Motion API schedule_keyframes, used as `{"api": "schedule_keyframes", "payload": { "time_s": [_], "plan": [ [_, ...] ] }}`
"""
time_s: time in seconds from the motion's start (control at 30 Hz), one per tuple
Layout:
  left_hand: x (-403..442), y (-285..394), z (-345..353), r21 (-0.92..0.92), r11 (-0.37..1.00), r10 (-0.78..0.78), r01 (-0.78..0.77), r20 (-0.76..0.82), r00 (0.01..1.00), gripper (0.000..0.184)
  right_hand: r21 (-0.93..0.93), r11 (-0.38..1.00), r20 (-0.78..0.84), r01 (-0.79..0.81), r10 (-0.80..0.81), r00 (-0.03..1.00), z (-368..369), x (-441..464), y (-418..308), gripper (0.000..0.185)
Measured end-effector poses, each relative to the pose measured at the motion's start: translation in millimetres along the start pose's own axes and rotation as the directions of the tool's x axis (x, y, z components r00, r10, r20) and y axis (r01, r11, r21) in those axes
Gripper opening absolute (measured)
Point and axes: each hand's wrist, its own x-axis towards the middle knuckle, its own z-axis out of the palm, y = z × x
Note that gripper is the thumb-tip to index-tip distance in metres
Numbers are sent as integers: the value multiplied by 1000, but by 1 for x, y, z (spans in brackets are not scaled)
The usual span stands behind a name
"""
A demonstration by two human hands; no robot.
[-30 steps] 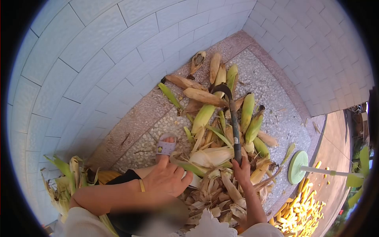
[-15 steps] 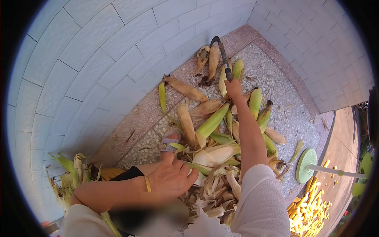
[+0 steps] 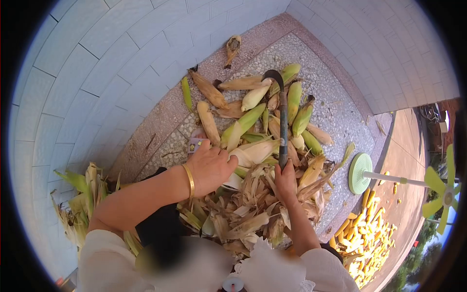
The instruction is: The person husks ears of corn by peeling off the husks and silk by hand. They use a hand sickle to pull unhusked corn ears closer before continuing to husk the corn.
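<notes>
A sickle (image 3: 281,117) with a dark curved blade and a long handle lies over the corn ears, its blade pointing away from me. My right hand (image 3: 286,181) is closed around the handle's near end. The blade is beside a pale corn ear (image 3: 256,95) and a green ear (image 3: 286,78). My left hand (image 3: 214,168), with a gold bracelet at the wrist, hovers over the near side of the ears, close to a pale husked ear (image 3: 254,153). Its fingers are bent and slightly apart, with nothing visible in them; their undersides are hidden.
Loose dry husks (image 3: 248,209) are heaped close in front of me. More husks (image 3: 82,204) stand by the tiled wall (image 3: 97,97) at left. A green fan (image 3: 447,194) on a round base (image 3: 360,173) stands at right, near a pile of yellow cobs (image 3: 369,233).
My right hand has drawn the sickle back towards me, and ears by the wall have shifted nearer with it. My left hand has moved slightly forward. The view has shifted too.
</notes>
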Motion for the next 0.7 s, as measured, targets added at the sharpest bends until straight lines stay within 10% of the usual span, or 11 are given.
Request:
{"api": "schedule_keyframes", "payload": {
  "time_s": [0.23, 0.3, 0.33, 0.4, 0.5, 0.63, 0.7],
  "plan": [
    [48, -2, 22, -414, 908, 7, 69, 179, 984, 31, 363, 911, 133, -193, 155, 979, -25, -130, -76, 33],
    [59, -1, 15, -818, 414, 51, 399, 459, 887, 37, 480, 868, 141, -131, 71, 987, -18, -122, -135, 34],
    [52, 5, 16, -936, -65, -209, 346, 352, 912, 35, 513, 855, 132, -79, 12, 991, -14, -115, -157, 35],
    [48, -3, 1, -945, -316, -424, 87, 222, 878, 32, 507, 862, 345, -6, -196, 918, -18, -89, -192, 36],
    [32, -74, -5, -979, -43, -493, 201, 196, 848, 28, 734, 626, 219, 263, -585, 781, 15, -42, -183, 41],
    [1, -166, 24, -825, 304, -636, 477, 198, 746, 24, 527, 808, 550, -263, -88, 831, 77, 47, -115, 27],
    [-26, -200, 66, -642, 460, -706, 614, 154, 691, 24, 414, 897, 416, -154, -37, 908, 130, 81, -72, 22]
  ]
}}
